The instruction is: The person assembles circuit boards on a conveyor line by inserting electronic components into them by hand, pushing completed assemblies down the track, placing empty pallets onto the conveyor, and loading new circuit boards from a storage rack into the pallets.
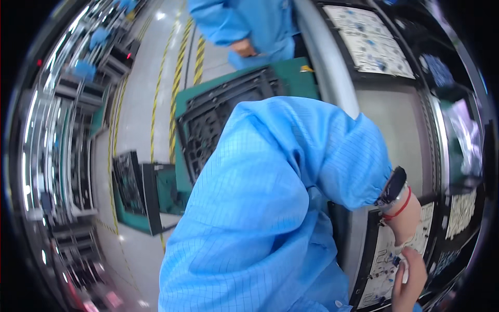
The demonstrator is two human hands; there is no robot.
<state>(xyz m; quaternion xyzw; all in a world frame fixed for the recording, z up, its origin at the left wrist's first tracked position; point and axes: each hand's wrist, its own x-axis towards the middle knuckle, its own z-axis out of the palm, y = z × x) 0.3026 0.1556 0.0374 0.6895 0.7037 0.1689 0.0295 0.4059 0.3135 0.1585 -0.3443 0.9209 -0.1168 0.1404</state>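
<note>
My left arm, in a blue checked sleeve, crosses to the right. At its wrist are a dark watch [394, 185] and a red cord [399, 207]. My left hand [406, 226] hangs low over a white circuit board [381, 275] in a black frame; its fingers are mostly hidden. Just below it, my right hand [413, 275] comes in from the lower edge, thumb and fingers closed in a pinch over the same board. Something small and pale shows between them, too unclear to name. Small dark and blue components dot the board around the fingertips.
Another framed white board [366, 39] lies farther up the line, beyond a grey panel [400, 135]. A metal rail [332, 57] runs alongside. Behind me, a green-topped cart [299, 78] carries black frames [208, 112]. Nearby stands a co-worker in blue [249, 26].
</note>
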